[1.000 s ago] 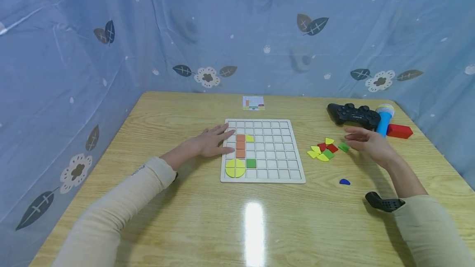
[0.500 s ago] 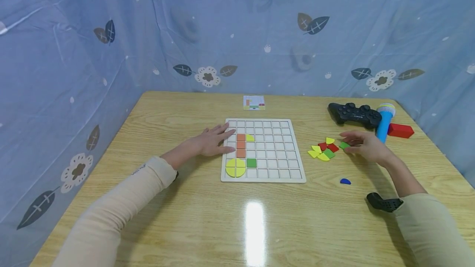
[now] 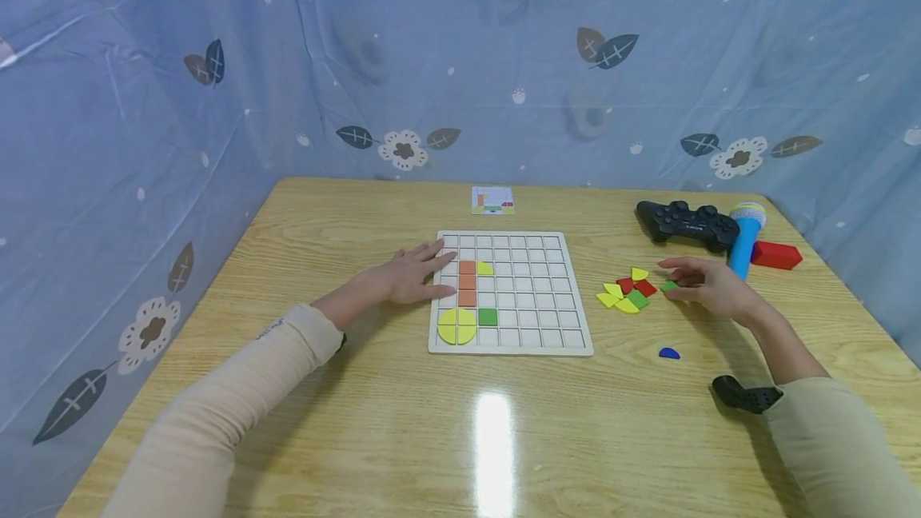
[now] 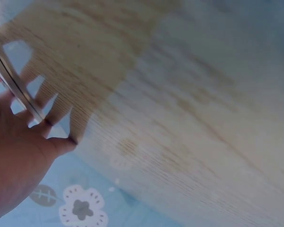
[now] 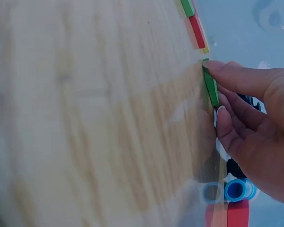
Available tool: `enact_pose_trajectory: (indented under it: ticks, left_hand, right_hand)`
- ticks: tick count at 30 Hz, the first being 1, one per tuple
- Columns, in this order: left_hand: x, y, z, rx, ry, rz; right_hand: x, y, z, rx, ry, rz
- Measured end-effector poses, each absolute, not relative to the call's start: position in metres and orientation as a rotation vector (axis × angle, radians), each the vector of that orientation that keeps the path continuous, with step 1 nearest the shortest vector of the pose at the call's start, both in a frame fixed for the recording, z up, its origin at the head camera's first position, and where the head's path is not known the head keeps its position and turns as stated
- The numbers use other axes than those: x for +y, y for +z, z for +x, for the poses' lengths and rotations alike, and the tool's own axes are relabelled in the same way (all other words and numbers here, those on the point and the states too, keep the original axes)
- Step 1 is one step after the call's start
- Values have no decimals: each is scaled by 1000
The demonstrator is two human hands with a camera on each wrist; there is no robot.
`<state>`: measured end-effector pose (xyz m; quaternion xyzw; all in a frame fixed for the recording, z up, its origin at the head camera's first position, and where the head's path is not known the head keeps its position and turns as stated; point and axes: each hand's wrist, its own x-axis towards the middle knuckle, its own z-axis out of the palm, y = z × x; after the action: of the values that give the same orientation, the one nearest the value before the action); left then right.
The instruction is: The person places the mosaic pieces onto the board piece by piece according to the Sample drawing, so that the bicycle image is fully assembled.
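On pale wood-grain table [image 3: 345, 438], frame right, right hand [image 3: 708, 286] has closed, pinching flat green tile [image 5: 211, 87], seemingly secured; centre, left hand [image 3: 410, 276] rests spread on white gridded board [image 3: 512, 351].

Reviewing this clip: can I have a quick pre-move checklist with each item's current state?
1. Left hand resting on the grid board's left side: ok.
2. Right hand pinching a loose green tile by opposite ends: ok.
3. That tile lifted off the table: cannot tell.
4. Cell right of the placed green square bare: ok.
5. Loose pieces spread apart: not ok, clustered right of the board.
6. Card's fine pattern readable: cannot tell, too small.
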<state>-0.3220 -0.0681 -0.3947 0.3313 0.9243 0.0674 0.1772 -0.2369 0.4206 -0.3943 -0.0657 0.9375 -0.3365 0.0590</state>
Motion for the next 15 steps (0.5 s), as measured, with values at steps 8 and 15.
enact_pose_trajectory:
  ticks: [8,15]
  left_hand:
    - [-68,-394,-321,2614,200,935]
    - [-68,-393,-320,2614,196,933]
  right_hand:
    - [420,-394,-236,2843,-1050,-153]
    - [422,-391,-234,2853,-1006,-81]
